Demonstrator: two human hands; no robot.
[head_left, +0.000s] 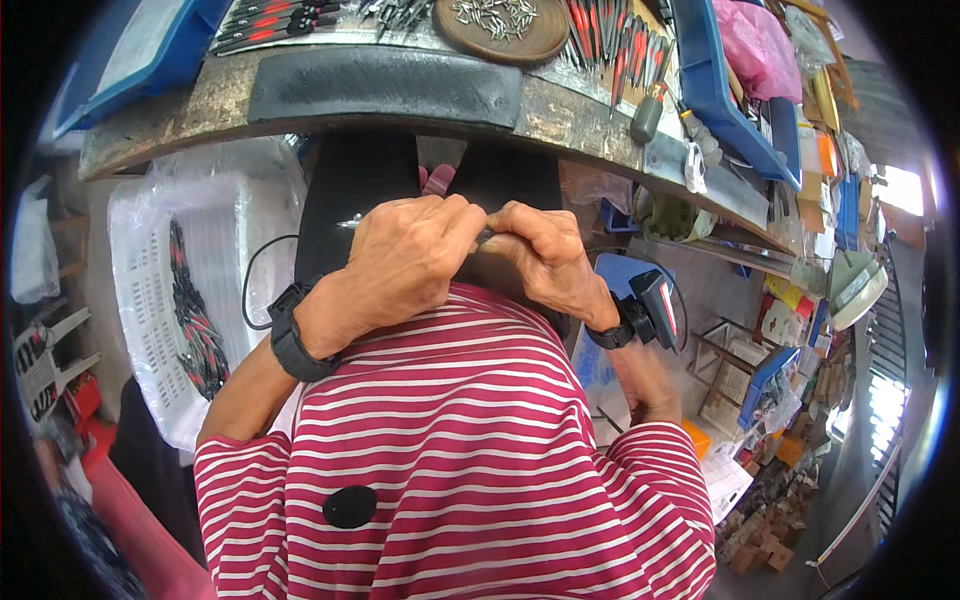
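Both my hands are closed and meet above my lap, close to the striped shirt. My left hand (410, 245) is wrapped round a slim tool whose bright metal end (350, 221) sticks out on its left side. The rest of that tool is hidden in the fingers. My right hand (545, 252) pinches at a small dark piece (485, 237) between the two hands. Whether this piece belongs to the same tool, I cannot tell.
Ahead, a worn workbench (580, 130) bears red-and-black-handled tools (600, 35), a round wooden dish (447, 30) of small metal parts and a dark-handled screwdriver (648, 115). A white plastic crate (130, 260) holding similar tools stands left. Blue bins (715, 90) flank the bench.
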